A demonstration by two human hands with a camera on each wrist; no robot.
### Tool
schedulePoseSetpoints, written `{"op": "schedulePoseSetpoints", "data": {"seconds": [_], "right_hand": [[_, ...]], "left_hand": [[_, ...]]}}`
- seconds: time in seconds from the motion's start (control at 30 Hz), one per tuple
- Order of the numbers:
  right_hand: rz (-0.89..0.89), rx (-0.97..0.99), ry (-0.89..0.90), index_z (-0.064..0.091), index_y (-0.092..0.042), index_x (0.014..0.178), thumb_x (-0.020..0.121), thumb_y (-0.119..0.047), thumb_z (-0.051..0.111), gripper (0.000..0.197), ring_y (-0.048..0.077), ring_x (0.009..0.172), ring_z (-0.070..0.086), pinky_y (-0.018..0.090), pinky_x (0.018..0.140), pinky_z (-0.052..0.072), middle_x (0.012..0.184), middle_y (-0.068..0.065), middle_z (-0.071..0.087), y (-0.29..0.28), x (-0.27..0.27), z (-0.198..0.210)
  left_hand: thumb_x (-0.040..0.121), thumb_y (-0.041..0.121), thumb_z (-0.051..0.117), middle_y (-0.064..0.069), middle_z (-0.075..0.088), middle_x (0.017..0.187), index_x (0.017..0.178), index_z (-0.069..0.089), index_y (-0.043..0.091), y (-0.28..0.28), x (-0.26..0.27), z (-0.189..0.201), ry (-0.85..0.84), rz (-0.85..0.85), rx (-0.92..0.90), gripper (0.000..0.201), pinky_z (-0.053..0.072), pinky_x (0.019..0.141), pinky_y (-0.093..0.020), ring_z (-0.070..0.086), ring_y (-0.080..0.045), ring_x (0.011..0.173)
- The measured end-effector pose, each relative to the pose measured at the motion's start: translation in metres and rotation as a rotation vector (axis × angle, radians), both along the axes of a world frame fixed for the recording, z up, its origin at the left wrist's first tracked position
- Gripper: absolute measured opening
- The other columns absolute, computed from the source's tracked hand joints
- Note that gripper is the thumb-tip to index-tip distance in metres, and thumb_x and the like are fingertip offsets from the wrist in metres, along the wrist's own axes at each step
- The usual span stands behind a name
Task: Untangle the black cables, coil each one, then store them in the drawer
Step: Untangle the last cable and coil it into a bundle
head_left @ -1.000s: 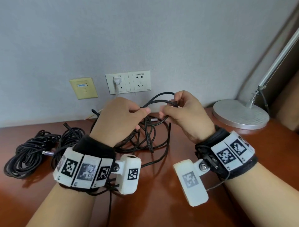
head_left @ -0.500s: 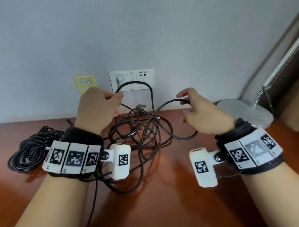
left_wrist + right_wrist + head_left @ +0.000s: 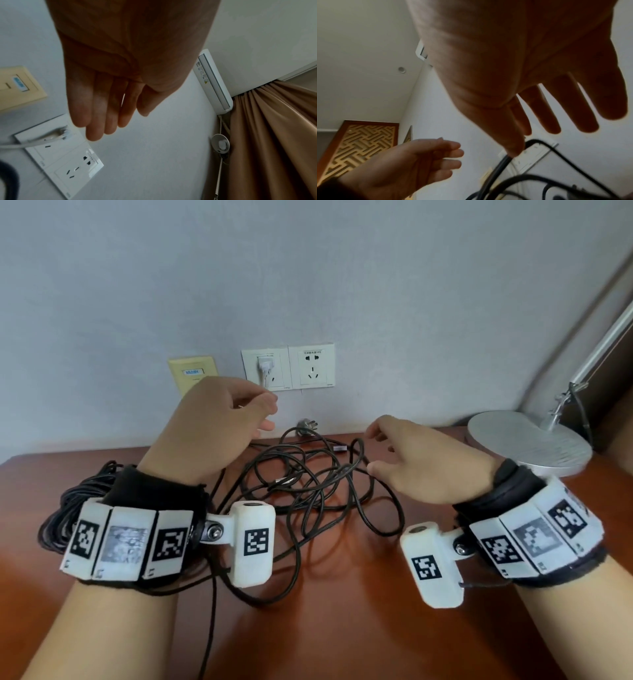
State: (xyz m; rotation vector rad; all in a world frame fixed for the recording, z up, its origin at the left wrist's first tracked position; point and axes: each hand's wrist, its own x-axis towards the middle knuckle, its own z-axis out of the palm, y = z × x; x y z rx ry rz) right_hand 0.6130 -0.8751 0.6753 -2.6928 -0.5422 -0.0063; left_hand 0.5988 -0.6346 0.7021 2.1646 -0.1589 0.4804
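A loose tangle of black cables [image 3: 308,484] lies on the brown desk [image 3: 342,628], with a plug [image 3: 306,424] and a small connector [image 3: 339,448] at its far side. A second bundle of black cable [image 3: 56,518] lies coiled at the left, partly hidden by my left wrist. My left hand [image 3: 270,416] hovers above the tangle near the wall, fingers relaxed, holding nothing [image 3: 120,116]. My right hand [image 3: 371,453] hangs over the tangle's right side, fingers spread; its thumb tip is at a cable loop [image 3: 539,143] but grips nothing.
Two white wall sockets [image 3: 287,368], one with a white plug in it, and a yellow wall plate [image 3: 191,371] are behind the desk. A silver lamp base [image 3: 527,443] stands at the right rear. Bare desk lies in front of the tangle.
Both hands have let go of the cable loops they held up; the cable has dropped onto the desk. The hands have moved apart and opened.
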Motion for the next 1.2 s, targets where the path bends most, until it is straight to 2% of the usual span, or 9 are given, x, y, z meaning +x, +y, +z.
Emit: {"op": "schedulePoseSetpoints", "data": {"seconds": [0.13,0.27,0.33,0.43,0.57,0.73,0.87,1.03,1.2], "right_hand": [[0.188,0.006,0.038,0.029,-0.025,0.146,0.089,-0.033,0.065,0.068,0.013,0.129,0.045,0.019,0.103,0.032,0.147,-0.003,0.040,0.021,-0.015,-0.005],[0.294,-0.124,-0.115,0.022,-0.025,0.151,0.083,-0.038,0.071,0.085,0.020,0.150,0.000,0.031,0.118,0.001,0.162,-0.004,0.010,0.040,-0.027,-0.013],[0.387,-0.167,-0.139,0.026,-0.024,0.150,0.077,-0.044,0.074,0.090,0.022,0.148,0.017,0.038,0.120,0.012,0.158,-0.002,0.024,0.056,-0.031,-0.012],[0.491,-0.418,-0.098,0.031,-0.025,0.147,0.068,-0.052,0.079,0.097,0.023,0.127,0.048,0.041,0.105,0.038,0.145,-0.001,0.043,0.087,-0.035,-0.022],[0.400,-0.791,-0.007,0.034,-0.025,0.144,0.086,-0.039,0.067,0.068,0.029,0.105,0.060,0.034,0.073,0.043,0.123,0.005,0.060,0.090,-0.022,-0.037],[0.212,-0.836,0.089,0.055,-0.017,0.125,0.096,-0.026,0.051,0.031,0.027,0.107,0.061,0.029,0.080,0.044,0.115,0.004,0.065,0.040,-0.001,-0.032],[0.046,-0.875,0.123,0.068,-0.022,0.114,0.093,-0.025,0.051,0.028,0.023,0.107,0.063,0.029,0.090,0.049,0.113,0.000,0.069,0.003,0.006,-0.031],[-0.005,-0.864,0.031,0.069,-0.010,0.102,0.092,-0.020,0.050,0.024,0.022,0.087,0.060,0.027,0.077,0.049,0.104,0.005,0.069,0.014,-0.010,-0.002],[0.060,-0.559,-0.120,0.069,-0.013,0.092,0.090,-0.040,0.052,0.032,0.024,0.083,0.064,0.034,0.078,0.055,0.090,0.004,0.070,0.059,-0.037,0.004]], "left_hand": [[0.097,0.020,0.055,0.006,0.075,0.091,0.094,0.073,0.019,0.016,-0.014,0.001,0.018,0.049,0.000,0.018,0.058,0.086,-0.037,0.072,-0.008,0.082],[0.097,0.028,0.054,0.010,0.071,0.076,0.094,0.072,0.021,0.024,-0.033,-0.003,0.150,0.061,0.332,0.020,0.051,0.087,-0.035,0.067,-0.008,0.077],[0.097,0.029,0.053,0.009,0.070,0.082,0.097,0.072,0.019,0.027,-0.042,-0.006,0.223,0.045,0.491,0.022,0.046,0.082,-0.029,0.064,-0.008,0.081],[0.097,0.029,0.053,0.004,0.071,0.090,0.097,0.072,0.019,0.035,-0.052,-0.006,0.225,0.067,0.450,0.022,0.047,0.082,-0.028,0.064,-0.012,0.088],[0.096,0.028,0.054,-0.001,0.072,0.086,0.086,0.071,0.017,0.044,-0.060,-0.001,0.182,0.082,0.394,0.023,0.049,0.084,-0.035,0.065,-0.017,0.086],[0.097,0.031,0.054,0.001,0.072,0.081,0.080,0.071,0.020,0.053,-0.065,0.002,0.172,0.065,0.362,0.026,0.050,0.080,-0.033,0.067,-0.016,0.080],[0.096,0.030,0.052,-0.002,0.073,0.085,0.081,0.070,0.017,0.051,-0.064,-0.003,0.191,0.038,0.390,0.027,0.053,0.086,-0.042,0.068,-0.019,0.082],[0.098,0.027,0.051,-0.017,0.071,0.089,0.089,0.070,0.000,0.039,-0.060,-0.009,0.195,-0.009,0.421,0.034,0.052,0.086,-0.044,0.067,-0.028,0.086],[0.098,0.028,0.050,-0.021,0.070,0.096,0.095,0.068,-0.004,0.030,-0.054,-0.012,0.176,-0.049,0.463,0.037,0.052,0.084,-0.046,0.066,-0.032,0.088]]}}
